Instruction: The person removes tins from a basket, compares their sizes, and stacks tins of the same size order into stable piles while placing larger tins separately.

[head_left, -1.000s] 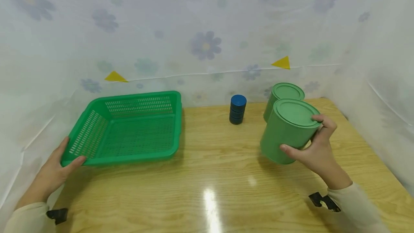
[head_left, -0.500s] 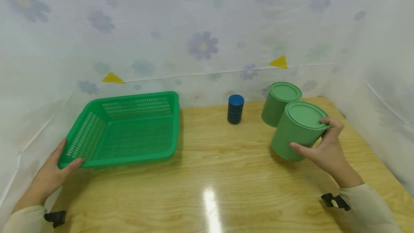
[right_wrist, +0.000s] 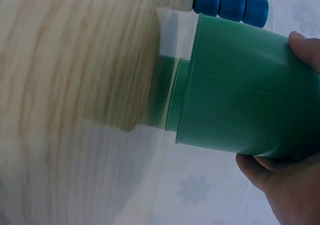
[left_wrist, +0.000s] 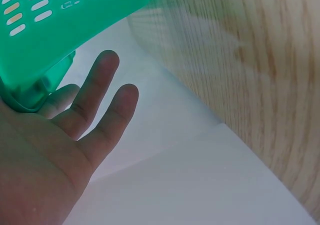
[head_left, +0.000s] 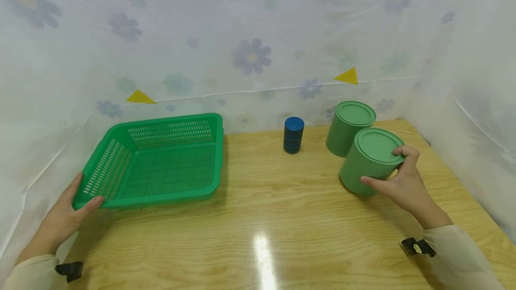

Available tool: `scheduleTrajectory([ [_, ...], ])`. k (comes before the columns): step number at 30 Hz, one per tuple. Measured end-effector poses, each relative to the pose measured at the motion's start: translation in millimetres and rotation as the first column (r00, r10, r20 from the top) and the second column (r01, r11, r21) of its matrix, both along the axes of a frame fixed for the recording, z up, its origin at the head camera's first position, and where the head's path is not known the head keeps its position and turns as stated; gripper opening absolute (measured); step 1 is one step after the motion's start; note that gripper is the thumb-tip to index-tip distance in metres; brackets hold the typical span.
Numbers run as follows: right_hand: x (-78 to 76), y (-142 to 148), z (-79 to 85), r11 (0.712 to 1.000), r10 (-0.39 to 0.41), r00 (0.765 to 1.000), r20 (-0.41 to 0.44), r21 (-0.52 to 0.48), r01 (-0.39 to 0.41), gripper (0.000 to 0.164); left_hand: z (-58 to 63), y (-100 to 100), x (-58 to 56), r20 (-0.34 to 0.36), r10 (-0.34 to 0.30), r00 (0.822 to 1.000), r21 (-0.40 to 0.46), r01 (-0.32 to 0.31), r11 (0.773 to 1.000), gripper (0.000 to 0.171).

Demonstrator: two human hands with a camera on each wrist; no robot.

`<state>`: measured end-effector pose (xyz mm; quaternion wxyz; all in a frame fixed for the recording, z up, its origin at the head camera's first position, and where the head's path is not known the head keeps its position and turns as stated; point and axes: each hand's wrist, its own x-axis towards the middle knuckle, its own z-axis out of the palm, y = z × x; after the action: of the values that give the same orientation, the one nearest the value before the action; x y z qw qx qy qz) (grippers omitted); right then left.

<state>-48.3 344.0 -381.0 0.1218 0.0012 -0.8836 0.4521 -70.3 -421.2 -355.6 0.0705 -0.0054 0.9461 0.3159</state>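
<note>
My right hand [head_left: 403,187] grips a green lidded can [head_left: 371,160], thumb on its near side and fingers round the lid's right edge. Its base is close over the table in the right wrist view. A second green can [head_left: 350,126] stands upright just behind it, mostly hidden in that view. At the left, my left hand [head_left: 60,218] pinches the near-left corner of a green slotted plastic basket [head_left: 157,200] with nothing in it. In the left wrist view the basket [left_wrist: 75,35] shows raised off the tabletop, while the other fingers [left_wrist: 122,105] extend loosely below its rim.
A dark blue ribbed cylinder [head_left: 293,135] stands upright at the back, between basket and cans. The wooden table [head_left: 242,227] meets a flowered white curtain [head_left: 258,26] behind and at both sides. Two yellow triangles [head_left: 346,76] are on the curtain.
My right hand has carried the can to the right, away from overlapping the rear can, and lowered it toward the table. My left hand keeps its hold on the basket.
</note>
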Motion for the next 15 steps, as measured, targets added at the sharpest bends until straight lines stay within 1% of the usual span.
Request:
scheduleTrajectory([
  [4, -0.6, 3.1, -1.3, 1.0, -0.003, 1.0, 0.028, 0.004, 0.003, 0.097, 2.1, 1.0, -0.5, -0.001, -0.008, 1.0, 0.004, 0.008, 1.0, 0.091],
  [9, -1.1, 6.5, -2.7, 1.0, -0.006, 0.998, 0.063, 0.003, 0.006, 0.099, 4.6, 3.0, 0.0, 0.018, 0.003, 1.0, 0.0, -0.003, 1.0, 0.092],
  [12, -1.0, 7.9, -4.5, 1.0, -0.001, 0.998, 0.069, 0.005, 0.0, 0.099, 5.3, 2.8, -0.3, 0.025, -0.001, 1.0, -0.002, 0.001, 1.0, 0.092],
  [15, -1.1, 9.0, -6.3, 1.0, 0.006, 0.998, 0.066, 0.007, -0.006, 0.099, 4.9, 2.7, 0.5, 0.017, -0.002, 1.0, -0.007, 0.002, 1.0, 0.091],
])
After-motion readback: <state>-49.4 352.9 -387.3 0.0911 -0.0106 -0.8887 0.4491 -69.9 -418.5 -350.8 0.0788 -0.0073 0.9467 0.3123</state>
